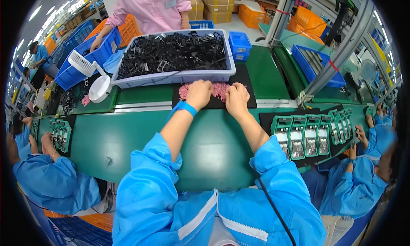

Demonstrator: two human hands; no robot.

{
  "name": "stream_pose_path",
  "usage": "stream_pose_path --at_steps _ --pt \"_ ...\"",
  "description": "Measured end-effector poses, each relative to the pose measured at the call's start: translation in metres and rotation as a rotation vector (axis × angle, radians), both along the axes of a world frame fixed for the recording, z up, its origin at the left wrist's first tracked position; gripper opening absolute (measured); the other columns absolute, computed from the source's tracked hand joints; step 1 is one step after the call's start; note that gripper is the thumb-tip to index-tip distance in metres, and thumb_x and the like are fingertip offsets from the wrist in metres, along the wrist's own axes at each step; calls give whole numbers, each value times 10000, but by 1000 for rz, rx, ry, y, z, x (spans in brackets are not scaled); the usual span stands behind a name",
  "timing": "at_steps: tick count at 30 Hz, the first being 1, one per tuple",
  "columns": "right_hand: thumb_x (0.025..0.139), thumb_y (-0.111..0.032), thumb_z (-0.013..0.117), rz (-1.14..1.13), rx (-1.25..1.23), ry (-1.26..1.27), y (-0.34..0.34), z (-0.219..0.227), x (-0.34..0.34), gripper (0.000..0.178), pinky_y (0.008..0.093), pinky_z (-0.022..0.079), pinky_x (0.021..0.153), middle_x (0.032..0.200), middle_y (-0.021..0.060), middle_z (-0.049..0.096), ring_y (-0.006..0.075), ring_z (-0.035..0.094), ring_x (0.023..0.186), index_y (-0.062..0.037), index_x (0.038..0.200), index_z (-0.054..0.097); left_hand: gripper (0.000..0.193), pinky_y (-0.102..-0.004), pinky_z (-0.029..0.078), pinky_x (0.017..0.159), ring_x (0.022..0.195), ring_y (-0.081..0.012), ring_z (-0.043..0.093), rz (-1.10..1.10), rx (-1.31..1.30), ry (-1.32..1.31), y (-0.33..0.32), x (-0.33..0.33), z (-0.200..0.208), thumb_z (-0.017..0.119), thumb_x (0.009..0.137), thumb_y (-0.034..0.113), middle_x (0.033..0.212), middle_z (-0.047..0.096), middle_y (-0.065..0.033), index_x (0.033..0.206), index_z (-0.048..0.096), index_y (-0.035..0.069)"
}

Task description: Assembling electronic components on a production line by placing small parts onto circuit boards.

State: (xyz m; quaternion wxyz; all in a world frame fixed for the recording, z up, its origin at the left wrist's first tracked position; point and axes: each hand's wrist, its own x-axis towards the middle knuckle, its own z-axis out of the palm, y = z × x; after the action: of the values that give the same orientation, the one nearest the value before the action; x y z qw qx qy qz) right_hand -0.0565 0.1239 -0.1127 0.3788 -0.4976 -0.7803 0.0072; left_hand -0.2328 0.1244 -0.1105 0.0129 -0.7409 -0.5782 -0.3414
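Observation:
Both my hands are over a pile of small pink parts (219, 90) on a black mat (244, 75). My left hand (199, 93), with a blue band (188, 108) at the wrist, has its fingers curled down into the left part of the pile. At the pile's right end my right hand (237, 97) is bent with fingers drawn together. Whatever lies between the fingertips of either hand is too small or hidden to name. Just beyond the hands stands a wide pale grey bin (171, 78) heaped with black plastic parts (171, 54).
Small blue boxes (240, 42) are stacked right of the bin. Green fixtures (298, 137) with metal-looking parts stand in a row at right. A white fan (101, 88) and a blue crate (70, 77) are at left. A person in pink (149, 13) stands opposite; co-workers in blue sit on both sides.

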Motion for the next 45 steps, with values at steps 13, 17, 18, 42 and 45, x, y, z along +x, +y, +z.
stream_pose_path --at_steps 13,17,18,42,45 --pt "663 -115 670 79 195 -74 37 -7 -2 54 513 394 837 1064 149 589 334 524 1055 -84 700 646 76 -468 450 673 762 -363 578 27 136 -171 6 17 -10 646 705 109 742 598 -161 692 626 38" --pt "789 -131 665 268 110 -136 -25 24 29 289 544 333 976 1378 187 414 411 351 1295 -89 1068 602 47 -428 444 699 764 -326 559 -28 142 -365 -43 32 5 644 771 64 788 590 -130 773 618 25" --pt "782 -120 674 346 67 -179 -46 37 43 392 538 356 965 1394 205 391 431 333 1310 -89 1157 565 46 -409 451 702 759 -308 564 -67 122 -438 -55 38 7 643 779 57 794 589 -124 799 619 23" --pt "805 -237 654 -263 457 -185 49 441 263 396 326 501 810 953 166 652 258 640 897 12 1108 601 149 -278 538 631 711 -175 635 -260 -329 -885 -108 82 -45 647 805 26 890 614 -136 937 620 -37" --pt "762 -346 684 -520 591 -221 120 485 269 570 421 456 931 1106 263 607 376 573 1086 39 1165 563 137 -286 547 641 729 -182 645 -248 -350 -947 -111 84 -36 646 807 30 896 616 -138 925 630 -38"
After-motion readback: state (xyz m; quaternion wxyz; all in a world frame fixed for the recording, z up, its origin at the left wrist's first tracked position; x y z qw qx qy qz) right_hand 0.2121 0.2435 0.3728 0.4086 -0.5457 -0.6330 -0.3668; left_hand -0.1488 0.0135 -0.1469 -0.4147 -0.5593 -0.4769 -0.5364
